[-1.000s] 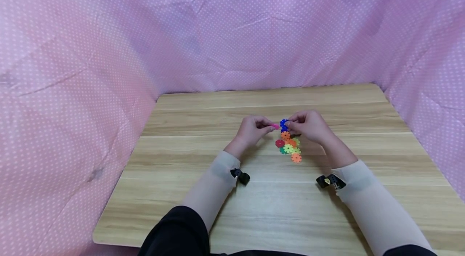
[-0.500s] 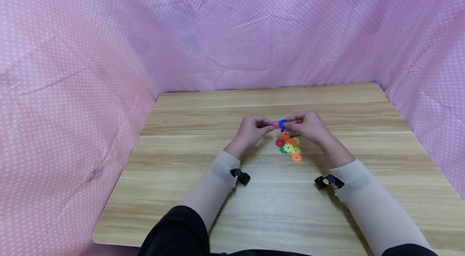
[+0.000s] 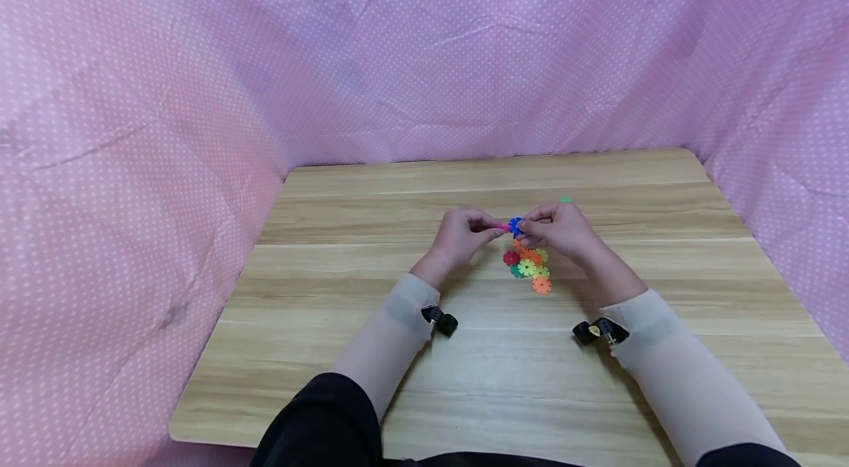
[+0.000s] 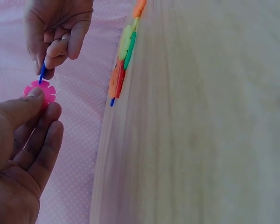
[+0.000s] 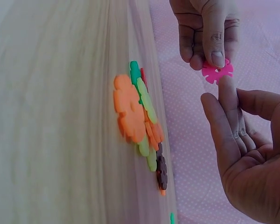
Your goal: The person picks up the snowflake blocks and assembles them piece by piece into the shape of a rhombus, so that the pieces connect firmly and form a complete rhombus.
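Between thumb and fingers my left hand (image 3: 462, 240) pinches a pink notched plastic disc (image 4: 47, 89). My right hand (image 3: 564, 230) pinches a blue notched disc (image 3: 514, 225), which shows edge-on in the left wrist view. The two discs meet at their rims, the blue one roughly crosswise to the pink; how deep the notches engage is too small to tell. In the right wrist view, the right fingers hide the blue disc. Both hands are above the table, just beyond a cluster of similar discs.
The cluster on the wooden table (image 3: 464, 378) includes a red disc (image 3: 511, 258), a light green disc (image 3: 527, 268), an orange disc (image 3: 541, 285) and a brown disc (image 5: 162, 172). A green disc (image 3: 565, 199) lies behind my right hand. Pink dotted cloth (image 3: 424, 84) surrounds the table.
My right hand has shifted slightly left, bringing the blue disc against the pink one. My left hand has stayed nearly still. The green disc behind the right hand has come into view.
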Demonstrator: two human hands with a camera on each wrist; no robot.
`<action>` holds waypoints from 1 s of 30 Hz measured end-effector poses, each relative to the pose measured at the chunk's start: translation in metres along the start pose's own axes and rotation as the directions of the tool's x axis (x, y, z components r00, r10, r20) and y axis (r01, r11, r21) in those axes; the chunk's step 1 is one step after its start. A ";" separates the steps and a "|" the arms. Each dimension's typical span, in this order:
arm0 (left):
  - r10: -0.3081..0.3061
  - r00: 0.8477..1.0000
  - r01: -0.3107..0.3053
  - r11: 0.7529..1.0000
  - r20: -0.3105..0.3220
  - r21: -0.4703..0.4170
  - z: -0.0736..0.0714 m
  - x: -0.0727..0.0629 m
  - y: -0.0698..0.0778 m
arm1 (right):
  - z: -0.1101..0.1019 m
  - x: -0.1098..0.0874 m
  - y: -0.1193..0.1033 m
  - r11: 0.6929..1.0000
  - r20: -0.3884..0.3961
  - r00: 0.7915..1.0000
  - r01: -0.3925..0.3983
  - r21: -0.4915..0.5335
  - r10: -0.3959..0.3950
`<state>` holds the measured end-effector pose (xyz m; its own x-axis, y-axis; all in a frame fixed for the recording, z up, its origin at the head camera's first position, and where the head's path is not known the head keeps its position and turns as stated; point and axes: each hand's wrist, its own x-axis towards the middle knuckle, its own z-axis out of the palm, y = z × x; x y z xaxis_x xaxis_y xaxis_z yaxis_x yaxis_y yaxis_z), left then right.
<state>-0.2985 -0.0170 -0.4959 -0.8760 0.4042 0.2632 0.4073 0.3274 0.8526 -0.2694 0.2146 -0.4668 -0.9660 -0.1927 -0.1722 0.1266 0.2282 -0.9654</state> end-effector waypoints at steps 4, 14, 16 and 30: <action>0.002 1.000 -0.002 1.000 -0.003 0.002 0.000 0.000 0.001 | 0.000 0.000 0.001 1.000 0.013 1.000 -0.005 0.016 0.004; 0.030 0.999 -0.030 0.999 0.012 0.029 0.003 -0.001 0.002 | 0.000 0.004 0.009 0.998 0.052 0.999 -0.011 0.061 0.007; 0.028 1.000 -0.028 0.999 0.012 0.029 0.003 -0.001 0.001 | 0.000 0.005 0.011 0.997 0.054 0.998 -0.016 0.069 0.013; 0.016 0.999 -0.018 0.998 0.035 0.055 -0.005 0.002 -0.003 | -0.008 0.005 0.009 0.998 0.114 0.992 0.051 -0.025 -0.048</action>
<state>-0.3025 -0.0218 -0.4959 -0.8597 0.4391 0.2610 0.4367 0.3667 0.8215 -0.2752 0.2227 -0.4746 -0.9390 -0.3110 -0.1468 0.0710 0.2422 -0.9676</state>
